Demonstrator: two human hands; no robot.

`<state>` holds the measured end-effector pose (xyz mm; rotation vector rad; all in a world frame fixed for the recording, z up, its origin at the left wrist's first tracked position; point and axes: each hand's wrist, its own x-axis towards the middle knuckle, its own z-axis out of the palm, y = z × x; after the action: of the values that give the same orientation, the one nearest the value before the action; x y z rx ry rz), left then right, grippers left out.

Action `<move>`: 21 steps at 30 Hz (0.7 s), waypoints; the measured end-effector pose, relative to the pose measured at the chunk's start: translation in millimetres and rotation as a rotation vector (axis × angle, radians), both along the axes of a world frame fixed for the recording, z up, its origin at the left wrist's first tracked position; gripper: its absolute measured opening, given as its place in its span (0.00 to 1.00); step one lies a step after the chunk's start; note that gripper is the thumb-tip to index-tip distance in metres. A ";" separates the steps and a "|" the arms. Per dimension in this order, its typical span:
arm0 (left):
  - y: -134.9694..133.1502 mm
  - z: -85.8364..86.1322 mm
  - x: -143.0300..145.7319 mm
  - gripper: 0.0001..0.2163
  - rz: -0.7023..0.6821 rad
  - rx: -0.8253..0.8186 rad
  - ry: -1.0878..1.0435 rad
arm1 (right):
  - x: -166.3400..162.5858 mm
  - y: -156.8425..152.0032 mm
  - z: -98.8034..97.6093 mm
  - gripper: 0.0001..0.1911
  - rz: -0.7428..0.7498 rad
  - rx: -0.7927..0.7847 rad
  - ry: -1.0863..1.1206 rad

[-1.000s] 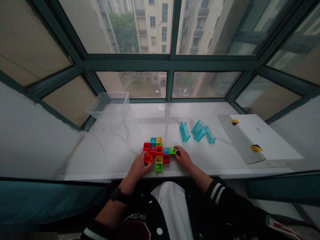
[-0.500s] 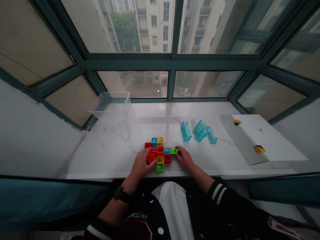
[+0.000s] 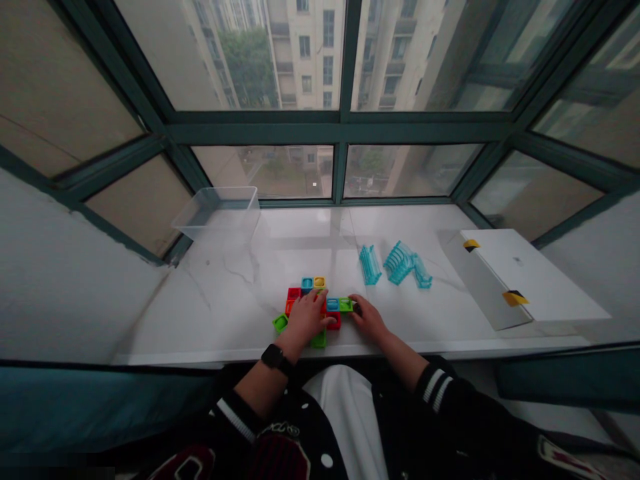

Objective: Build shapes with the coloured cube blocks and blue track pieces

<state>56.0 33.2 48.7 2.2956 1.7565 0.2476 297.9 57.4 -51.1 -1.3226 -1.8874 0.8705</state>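
Left grip (image 3: 306,319): lower centre of frame, palm down, fingers spread and laid flat, pointing up-frame and slightly right. Left wrist: black watch (image 3: 274,358). The bare forearm rises from bottom centre-left with the sleeve pushed back. Right grip (image 3: 369,316): just right of the left, palm down, fingertips reaching left; closure not discernible. Right forearm: enters from lower right, dark sleeve, white-striped cuff (image 3: 434,385).

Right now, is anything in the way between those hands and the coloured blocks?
Nothing visible. The left hand lies right on the block cluster, and the right hand touches its green end block. The blue pieces sit apart, farther right.
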 end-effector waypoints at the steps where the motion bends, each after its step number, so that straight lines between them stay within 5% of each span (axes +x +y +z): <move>1: -0.2 -1.4 0.0 0.38 0.002 -0.001 -0.001 | 0.0 -0.3 1.0 0.26 0.003 -0.007 -0.003; 15: -1.5 -5.7 3.0 0.37 0.039 0.013 0.089 | -2.3 -1.5 3.2 0.24 -0.179 -0.161 0.249; 21: -3.3 -1.2 -1.2 0.36 0.033 0.175 -0.046 | 0.7 -2.8 37.5 0.26 -0.188 -0.210 0.393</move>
<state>54.8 29.9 47.6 2.3587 1.8169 0.4741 298.6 54.5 -13.6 -1.3119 -1.3770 1.1573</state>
